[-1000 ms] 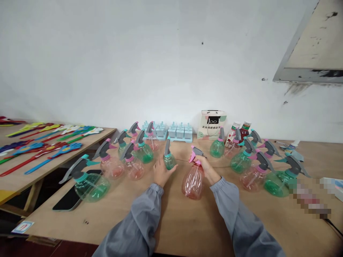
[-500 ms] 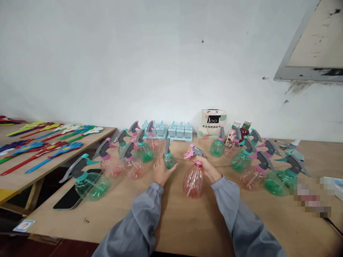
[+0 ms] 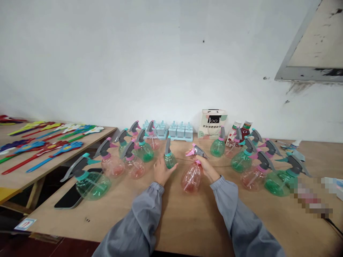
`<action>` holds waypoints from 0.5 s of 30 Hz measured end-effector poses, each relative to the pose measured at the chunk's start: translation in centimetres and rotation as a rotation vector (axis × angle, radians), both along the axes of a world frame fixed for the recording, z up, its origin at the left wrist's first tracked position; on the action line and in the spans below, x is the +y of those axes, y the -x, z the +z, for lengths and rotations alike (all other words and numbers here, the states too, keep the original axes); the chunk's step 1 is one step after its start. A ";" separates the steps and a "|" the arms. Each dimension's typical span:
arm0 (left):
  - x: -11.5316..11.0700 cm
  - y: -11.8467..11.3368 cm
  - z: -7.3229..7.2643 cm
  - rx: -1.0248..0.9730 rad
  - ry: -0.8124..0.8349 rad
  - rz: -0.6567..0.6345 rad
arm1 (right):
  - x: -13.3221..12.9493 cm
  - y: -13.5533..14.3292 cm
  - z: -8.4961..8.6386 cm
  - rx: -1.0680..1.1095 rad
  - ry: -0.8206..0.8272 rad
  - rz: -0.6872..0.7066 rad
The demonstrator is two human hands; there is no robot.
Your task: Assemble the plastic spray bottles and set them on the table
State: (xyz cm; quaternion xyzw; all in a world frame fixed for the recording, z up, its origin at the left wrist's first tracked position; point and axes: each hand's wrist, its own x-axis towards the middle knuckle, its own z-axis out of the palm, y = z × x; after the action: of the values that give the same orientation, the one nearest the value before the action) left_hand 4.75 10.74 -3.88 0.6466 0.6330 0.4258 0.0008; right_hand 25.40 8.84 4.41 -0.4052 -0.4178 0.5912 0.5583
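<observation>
Nearest you, your grey sleeves (image 3: 138,221) reach in over the front edge of the worktop (image 3: 193,228). A printed card (image 3: 25,224) sits at its front left corner, and a black smartphone (image 3: 68,196) lies near the left edge, partly hidden by a teal-collared spray bottle (image 3: 93,184). Toward the right edge, a pixelated object (image 3: 311,201) trails a cable. Between the sides, your right hand (image 3: 205,165) has its fingers wrapped around the neck of a pink spray bottle (image 3: 191,180), just under the grey-and-pink trigger head; it leans slightly, and you cannot tell whether its base touches the wood. Slightly farther back, your left hand (image 3: 163,172) cups a green spray bottle (image 3: 170,160), the thumb along its near right side. More spray bottles (image 3: 134,167) stand in groups to either side. At the back edge are light-blue ice-pop moulds (image 3: 180,132), a printed paper bag (image 3: 212,128) and two labelled bottles (image 3: 245,129), with the pale wall (image 3: 150,64) behind.
</observation>
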 end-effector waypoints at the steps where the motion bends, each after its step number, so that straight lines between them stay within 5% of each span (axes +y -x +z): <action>1: 0.0 0.0 0.0 0.001 -0.003 0.004 | 0.0 0.1 0.1 0.002 -0.007 -0.014; 10: -0.1 -0.1 0.2 0.006 -0.008 0.002 | -0.5 -0.4 0.5 -0.043 -0.097 -0.108; 15: -0.2 -0.1 0.3 -0.013 0.007 -0.010 | -0.9 -2.6 0.8 -0.318 -0.297 -0.458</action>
State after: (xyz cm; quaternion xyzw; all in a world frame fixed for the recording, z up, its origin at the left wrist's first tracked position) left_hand 4.84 10.55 -3.54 0.6468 0.6313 0.4279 0.0094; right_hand 27.96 7.90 5.17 -0.4899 -0.4794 0.3119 0.6579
